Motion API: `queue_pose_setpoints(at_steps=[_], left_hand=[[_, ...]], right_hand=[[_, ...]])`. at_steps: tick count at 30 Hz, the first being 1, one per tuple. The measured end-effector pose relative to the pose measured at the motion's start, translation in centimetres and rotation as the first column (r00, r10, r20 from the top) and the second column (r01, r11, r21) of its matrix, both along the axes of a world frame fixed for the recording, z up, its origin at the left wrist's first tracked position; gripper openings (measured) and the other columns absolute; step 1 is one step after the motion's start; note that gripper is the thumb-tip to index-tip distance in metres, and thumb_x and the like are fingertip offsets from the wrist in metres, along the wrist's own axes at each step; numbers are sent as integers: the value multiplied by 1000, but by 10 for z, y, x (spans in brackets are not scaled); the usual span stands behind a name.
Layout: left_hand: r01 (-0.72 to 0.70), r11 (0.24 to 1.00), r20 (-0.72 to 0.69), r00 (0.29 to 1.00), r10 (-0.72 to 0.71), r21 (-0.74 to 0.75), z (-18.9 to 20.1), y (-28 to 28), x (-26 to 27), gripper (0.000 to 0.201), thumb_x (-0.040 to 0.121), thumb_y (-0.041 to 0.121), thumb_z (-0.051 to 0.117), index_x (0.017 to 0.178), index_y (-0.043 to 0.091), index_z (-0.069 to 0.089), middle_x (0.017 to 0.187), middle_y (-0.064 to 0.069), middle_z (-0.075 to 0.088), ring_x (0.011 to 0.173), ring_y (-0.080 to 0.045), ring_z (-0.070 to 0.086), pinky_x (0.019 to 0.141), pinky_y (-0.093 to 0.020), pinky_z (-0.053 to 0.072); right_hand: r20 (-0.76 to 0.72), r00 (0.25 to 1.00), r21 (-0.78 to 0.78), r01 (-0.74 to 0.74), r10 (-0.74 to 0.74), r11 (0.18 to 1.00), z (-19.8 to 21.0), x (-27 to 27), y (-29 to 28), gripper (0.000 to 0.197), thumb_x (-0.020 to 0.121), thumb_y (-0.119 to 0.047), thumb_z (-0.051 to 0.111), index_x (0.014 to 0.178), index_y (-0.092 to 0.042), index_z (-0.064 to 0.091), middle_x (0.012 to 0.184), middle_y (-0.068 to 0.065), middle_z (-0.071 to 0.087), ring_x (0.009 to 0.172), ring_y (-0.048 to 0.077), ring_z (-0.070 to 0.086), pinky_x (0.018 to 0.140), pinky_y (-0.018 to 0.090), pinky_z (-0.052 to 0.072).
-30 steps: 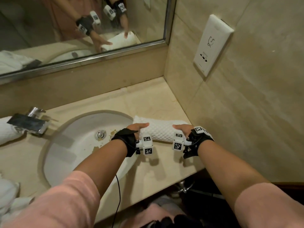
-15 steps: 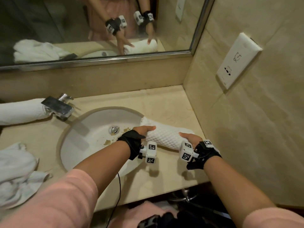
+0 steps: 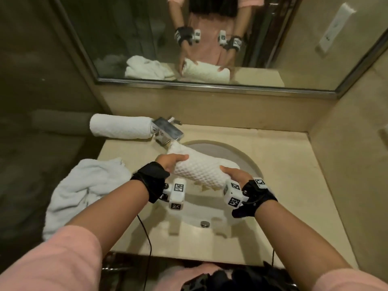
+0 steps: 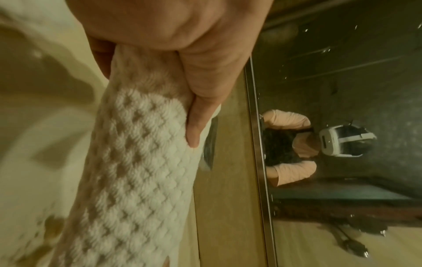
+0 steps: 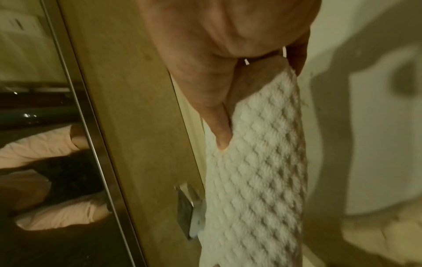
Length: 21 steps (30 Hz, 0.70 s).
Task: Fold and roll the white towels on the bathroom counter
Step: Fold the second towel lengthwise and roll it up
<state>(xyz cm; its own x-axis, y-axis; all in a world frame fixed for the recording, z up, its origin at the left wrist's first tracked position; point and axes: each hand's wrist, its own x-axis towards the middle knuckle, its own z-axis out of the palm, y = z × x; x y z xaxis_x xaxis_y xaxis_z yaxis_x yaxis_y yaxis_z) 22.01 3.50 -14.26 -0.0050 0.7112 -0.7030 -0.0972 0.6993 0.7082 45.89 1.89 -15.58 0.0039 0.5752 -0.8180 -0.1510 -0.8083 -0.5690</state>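
A: State the room and surface.
B: Bathroom. Beige stone bench (image 3: 283,164) set against a wall mirror (image 3: 210,38), with an oval white sink (image 3: 247,158) at centre and a chrome faucet (image 3: 168,131) behind it.

A: Items on the bench?
B: A crumpled towel (image 3: 84,185) lies at the left edge; a smooth rolled towel (image 3: 119,128) lies behind it, touching the faucet.

A: The work item?
B: A waffle-textured white roll (image 3: 199,166), held above the sink, its far end near the faucet.

A: Grip state?
B: Left hand (image 3: 170,161) and right hand (image 3: 235,175) each clamp one end, thumbs on top, fingers curled underneath.
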Motion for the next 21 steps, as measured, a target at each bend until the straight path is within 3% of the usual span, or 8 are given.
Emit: queue_pose_setpoints(at_steps=[4, 8, 10, 12, 14, 17, 19, 21], left_hand=[[-113, 994, -21, 993, 113, 13, 7, -6, -84, 43, 79, 9, 74, 116, -8, 60, 113, -20, 66, 83, -29, 66, 57, -29, 55], [-160, 985, -70, 984, 165, 62, 19, 6, -156, 52, 73, 13, 80, 118, -4, 60, 117, -17, 66, 105, -32, 64, 92, -43, 51], [-141, 987, -76, 986, 147, 82, 26, 14, -187, 53, 74, 16, 79, 120, -2, 61, 119, -15, 66, 107, -30, 64, 94, -40, 50], [-140, 986, -60, 987, 146, 94, 28, 21, -213, 47, 78, 15, 75, 121, -1, 61, 120, -13, 65, 106, -28, 64, 88, -34, 51], [-123, 989, -43, 991, 127, 77, 28, 28, -232, 38, 83, 15, 69, 118, 1, 63, 110, -11, 69, 96, -25, 67, 87, -32, 50], [-150, 988, -3, 989, 150, 22, 21, 39, -254, 15, 89, 13, 63, 102, 5, 65, 80, -7, 74, 69, -20, 71, 84, -35, 52], [-170, 985, -4, 985, 170, -22, 12, 44, -267, 22, 86, 15, 66, 106, 6, 64, 85, -10, 74, 80, -24, 71, 96, -41, 48], [-186, 982, -18, 983, 185, -46, -7, 51, -282, 48, 73, 23, 79, 115, 7, 63, 99, -11, 73, 97, -28, 67, 101, -44, 44]], right_hand=[[-47, 994, 5, -97, 97, 995, -2, -83, 7, 23, 91, -17, 64, 106, 0, 59, 51, 11, 66, 36, 19, 61, 34, 20, 44], [-41, 983, 34, -176, 177, 984, 0, -152, 20, 49, 83, -27, 72, 119, 3, 56, 77, 15, 72, 48, 22, 66, 40, 22, 48], [-57, 982, 38, -180, 182, 983, 4, -182, 26, 59, 77, -31, 77, 122, 2, 58, 101, 17, 70, 57, 24, 67, 45, 24, 50], [-83, 976, 63, -197, 202, 978, 6, -206, 34, 61, 74, -34, 79, 121, 1, 59, 108, 16, 68, 75, 27, 70, 56, 27, 52], [-69, 970, 72, -228, 233, 971, 7, -227, 42, 81, 65, -39, 84, 130, -1, 53, 118, 15, 66, 95, 29, 67, 66, 31, 52], [-98, 960, 74, -257, 263, 964, 13, -253, 58, 46, 92, -32, 61, 127, -4, 52, 114, 12, 64, 85, 24, 62, 64, 30, 49], [-83, 956, 72, -276, 282, 958, 8, -265, 70, 40, 98, -28, 51, 130, -4, 50, 116, 14, 63, 81, 23, 61, 64, 30, 48], [-45, 953, 60, -297, 300, 953, 5, -275, 77, 40, 98, -26, 51, 130, -2, 50, 127, 12, 59, 79, 23, 60, 62, 30, 47]])
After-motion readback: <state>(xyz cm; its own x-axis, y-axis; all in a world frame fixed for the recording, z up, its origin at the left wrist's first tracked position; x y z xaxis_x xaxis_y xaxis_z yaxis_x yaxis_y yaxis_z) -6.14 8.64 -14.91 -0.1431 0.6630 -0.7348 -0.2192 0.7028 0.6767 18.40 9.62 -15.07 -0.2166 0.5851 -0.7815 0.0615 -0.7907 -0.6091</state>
